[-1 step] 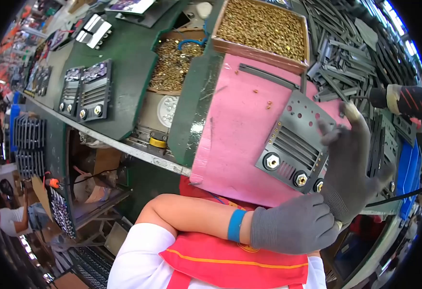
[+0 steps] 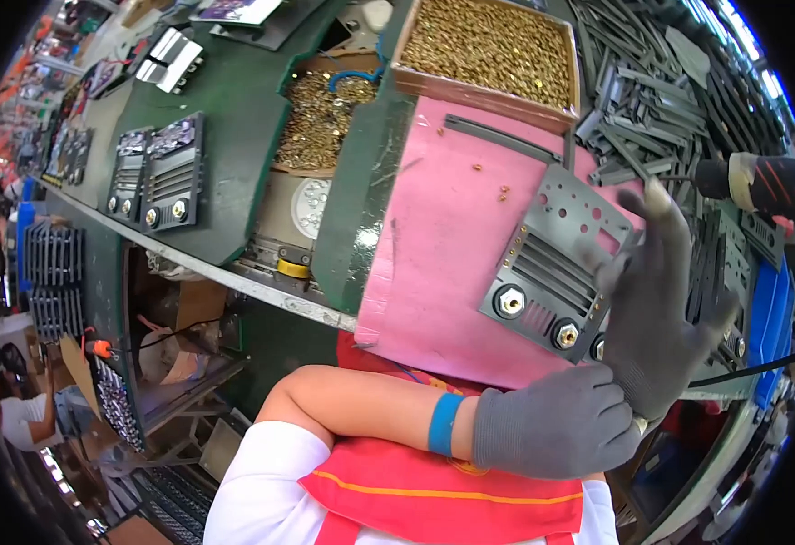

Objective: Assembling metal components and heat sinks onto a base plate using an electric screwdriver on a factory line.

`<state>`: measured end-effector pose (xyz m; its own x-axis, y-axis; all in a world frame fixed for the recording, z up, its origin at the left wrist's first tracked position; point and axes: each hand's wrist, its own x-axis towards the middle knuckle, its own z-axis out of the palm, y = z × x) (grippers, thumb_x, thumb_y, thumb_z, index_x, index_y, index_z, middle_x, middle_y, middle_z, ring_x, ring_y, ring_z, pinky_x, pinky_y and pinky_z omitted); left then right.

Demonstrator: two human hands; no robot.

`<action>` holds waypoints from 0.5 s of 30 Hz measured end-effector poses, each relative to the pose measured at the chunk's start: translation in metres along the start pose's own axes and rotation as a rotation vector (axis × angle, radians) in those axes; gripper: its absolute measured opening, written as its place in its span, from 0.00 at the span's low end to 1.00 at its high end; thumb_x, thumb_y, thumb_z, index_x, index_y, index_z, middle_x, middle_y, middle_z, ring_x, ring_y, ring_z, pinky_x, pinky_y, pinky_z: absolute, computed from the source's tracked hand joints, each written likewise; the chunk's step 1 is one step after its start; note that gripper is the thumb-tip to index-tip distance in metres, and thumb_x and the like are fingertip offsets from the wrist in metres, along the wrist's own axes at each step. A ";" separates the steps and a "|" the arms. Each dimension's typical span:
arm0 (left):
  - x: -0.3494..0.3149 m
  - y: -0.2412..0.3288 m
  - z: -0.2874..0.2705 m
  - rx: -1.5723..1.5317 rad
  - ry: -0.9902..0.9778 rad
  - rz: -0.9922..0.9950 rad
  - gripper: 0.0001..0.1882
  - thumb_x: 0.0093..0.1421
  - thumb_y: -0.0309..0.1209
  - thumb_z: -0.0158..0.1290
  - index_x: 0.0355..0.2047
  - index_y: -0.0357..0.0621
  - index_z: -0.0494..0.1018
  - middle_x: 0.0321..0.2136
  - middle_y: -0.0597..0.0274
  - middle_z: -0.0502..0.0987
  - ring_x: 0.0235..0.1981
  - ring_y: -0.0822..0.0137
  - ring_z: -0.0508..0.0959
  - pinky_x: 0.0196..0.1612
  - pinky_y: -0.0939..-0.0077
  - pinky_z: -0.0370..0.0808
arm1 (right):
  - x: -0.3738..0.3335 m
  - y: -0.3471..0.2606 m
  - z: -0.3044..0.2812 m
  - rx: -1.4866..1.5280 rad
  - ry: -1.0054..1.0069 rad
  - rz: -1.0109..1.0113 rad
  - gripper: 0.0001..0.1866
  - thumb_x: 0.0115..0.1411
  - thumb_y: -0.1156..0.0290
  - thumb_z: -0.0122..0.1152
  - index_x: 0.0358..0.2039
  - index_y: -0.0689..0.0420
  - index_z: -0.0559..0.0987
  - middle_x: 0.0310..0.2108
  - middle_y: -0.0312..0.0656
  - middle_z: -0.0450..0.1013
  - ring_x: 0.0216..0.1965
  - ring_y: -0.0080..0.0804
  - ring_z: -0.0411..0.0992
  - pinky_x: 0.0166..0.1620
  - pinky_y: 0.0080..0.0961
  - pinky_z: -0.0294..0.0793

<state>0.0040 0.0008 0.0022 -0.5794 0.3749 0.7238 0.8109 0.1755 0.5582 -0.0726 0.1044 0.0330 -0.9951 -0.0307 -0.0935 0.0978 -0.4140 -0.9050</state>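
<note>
My left hand (image 2: 556,431), in a grey knit glove, has its fingers curled round the cuff of the glove (image 2: 641,380) on my right wrist. My right hand (image 2: 656,291) wears a matching glove. It is raised with the fingers apart and holds nothing that I can see; its fingertips are blurred. Beneath it, a dark grey slotted metal panel (image 2: 556,209) with round holes, small brass inserts and hexagonal fittings lies on a pink mat (image 2: 415,263). My right hand covers part of the panel's right side.
Beyond the mat stands a cardboard box (image 2: 474,102) of small brass parts. A power driver (image 2: 760,186) points in from the right, near loose grey metal strips (image 2: 638,127). Two assembled panels (image 2: 175,173) lie on the green bench at left. A dark bar (image 2: 502,138) rests on the mat.
The fingers of my right hand have shifted slightly. The bench and its things sit a little farther left in the picture. My left hand keeps its hold on the cuff.
</note>
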 end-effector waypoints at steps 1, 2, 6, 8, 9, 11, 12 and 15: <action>-0.001 0.005 -0.001 -0.037 0.006 -0.004 0.12 0.47 0.30 0.56 0.31 0.36 0.73 0.21 0.64 0.67 0.24 0.64 0.70 0.31 0.66 0.71 | -0.003 -0.005 0.001 -0.230 -0.204 0.158 0.50 0.61 0.31 0.37 0.71 0.56 0.48 0.72 0.52 0.42 0.45 0.40 0.68 0.59 0.63 0.57; -0.003 -0.012 0.017 -0.043 0.010 0.015 0.12 0.47 0.30 0.56 0.31 0.36 0.73 0.21 0.64 0.67 0.24 0.64 0.70 0.31 0.66 0.71 | 0.010 0.008 -0.017 -0.228 -0.200 0.137 0.50 0.61 0.31 0.37 0.71 0.56 0.48 0.72 0.52 0.42 0.45 0.40 0.68 0.59 0.63 0.57; -0.005 -0.004 0.031 -0.096 -0.138 0.136 0.09 0.48 0.30 0.55 0.26 0.38 0.71 0.19 0.64 0.68 0.23 0.65 0.70 0.30 0.69 0.69 | -0.010 0.006 -0.021 0.452 -0.060 -0.043 0.45 0.64 0.46 0.47 0.71 0.58 0.44 0.61 0.48 0.62 0.47 0.35 0.65 0.65 0.42 0.52; -0.005 -0.004 0.035 -0.154 -0.164 0.177 0.08 0.48 0.30 0.55 0.25 0.39 0.71 0.19 0.64 0.68 0.23 0.65 0.69 0.30 0.70 0.69 | -0.008 -0.005 -0.031 0.667 0.038 -0.203 0.44 0.62 0.58 0.54 0.72 0.56 0.45 0.49 0.41 0.66 0.50 0.36 0.63 0.66 0.39 0.48; -0.005 -0.005 0.036 -0.184 -0.163 0.161 0.08 0.48 0.30 0.55 0.26 0.39 0.71 0.19 0.64 0.68 0.23 0.65 0.70 0.29 0.70 0.69 | -0.006 -0.007 -0.036 0.665 0.055 -0.212 0.44 0.62 0.58 0.54 0.72 0.56 0.45 0.49 0.41 0.66 0.50 0.36 0.63 0.66 0.39 0.48; -0.005 -0.006 0.037 -0.233 -0.168 0.145 0.08 0.47 0.30 0.56 0.26 0.39 0.71 0.19 0.63 0.68 0.23 0.66 0.70 0.29 0.70 0.68 | 0.001 -0.006 -0.042 0.918 -0.197 -0.246 0.41 0.61 0.60 0.55 0.71 0.54 0.49 0.51 0.41 0.66 0.61 0.42 0.56 0.69 0.50 0.41; -0.005 -0.008 0.036 -0.249 -0.202 0.132 0.08 0.47 0.30 0.56 0.26 0.39 0.71 0.20 0.64 0.68 0.23 0.66 0.70 0.29 0.70 0.68 | 0.003 -0.007 -0.043 1.057 -0.402 -0.244 0.40 0.61 0.61 0.56 0.70 0.53 0.51 0.52 0.42 0.65 0.67 0.44 0.52 0.70 0.55 0.38; -0.003 -0.009 0.037 -0.323 -0.245 0.136 0.08 0.48 0.30 0.55 0.27 0.39 0.72 0.20 0.65 0.68 0.23 0.67 0.69 0.29 0.71 0.68 | 0.000 0.001 -0.042 0.534 -0.180 -0.633 0.39 0.62 0.44 0.47 0.68 0.53 0.57 0.71 0.50 0.44 0.72 0.57 0.41 0.68 0.66 0.28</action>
<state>0.0011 0.0316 -0.0198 -0.4004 0.5872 0.7035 0.7887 -0.1700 0.5908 -0.0721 0.1423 0.0144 -0.8516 0.2257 0.4732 -0.4515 -0.7745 -0.4430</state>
